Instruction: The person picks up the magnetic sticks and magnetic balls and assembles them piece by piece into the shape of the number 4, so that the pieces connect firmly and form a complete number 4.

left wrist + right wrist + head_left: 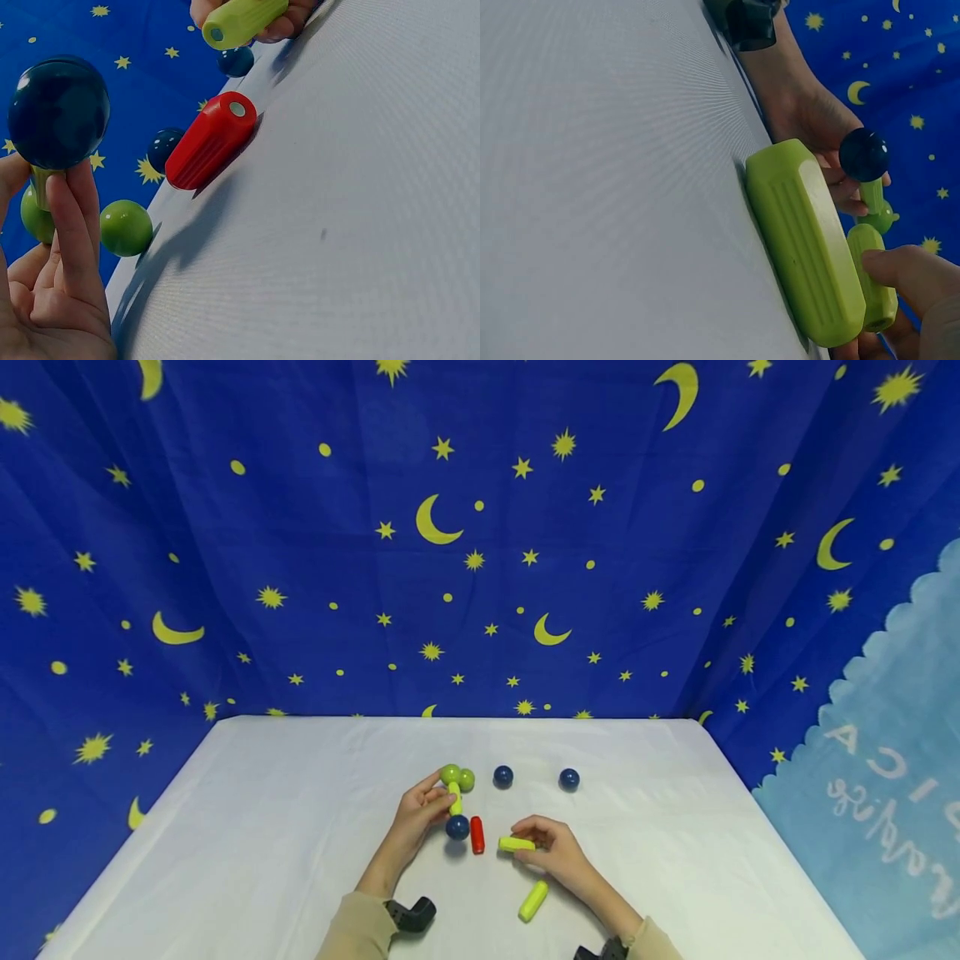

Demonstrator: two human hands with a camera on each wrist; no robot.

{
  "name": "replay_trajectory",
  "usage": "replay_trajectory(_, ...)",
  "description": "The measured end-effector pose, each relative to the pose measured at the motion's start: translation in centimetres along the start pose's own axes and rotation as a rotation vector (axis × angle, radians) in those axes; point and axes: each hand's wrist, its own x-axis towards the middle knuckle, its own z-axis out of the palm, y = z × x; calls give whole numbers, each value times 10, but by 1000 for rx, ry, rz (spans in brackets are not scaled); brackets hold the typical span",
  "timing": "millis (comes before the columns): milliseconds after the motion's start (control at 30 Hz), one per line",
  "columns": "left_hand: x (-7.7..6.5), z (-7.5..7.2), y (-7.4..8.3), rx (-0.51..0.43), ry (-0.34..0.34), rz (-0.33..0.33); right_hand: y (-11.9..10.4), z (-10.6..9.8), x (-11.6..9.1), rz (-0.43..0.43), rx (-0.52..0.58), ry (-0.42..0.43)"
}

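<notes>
My left hand (415, 814) pinches a lime-green ribbed rod (455, 798), held above the white table. A navy ball (58, 112) sits on its near end and a green ball (450, 774) on its far end. Between thumb and fingers, my right hand (557, 852) holds another lime-green rod (517, 844) lying crosswise. A red rod (477, 835) with a pale round end lies on the table between the hands. Close to the right hand lies a third lime-green rod (806, 244). Another green ball (126, 228) rests on the table beyond the left hand.
Two navy balls (503, 777) (569, 779) stand farther back on the white tablecloth (300, 827). Blue cloth (480, 585) with yellow moons and stars hangs behind and along the sides. A light blue lettered cloth (892, 760) hangs at the right.
</notes>
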Motion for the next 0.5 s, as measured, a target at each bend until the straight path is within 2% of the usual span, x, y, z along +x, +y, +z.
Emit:
replay_trajectory(233,0,0,0,9,-10,9,-2,1,3,-4,53,11)
replay_trajectory(500,0,2,2,17,-7,-1,-7,5,7,-53,101,19)
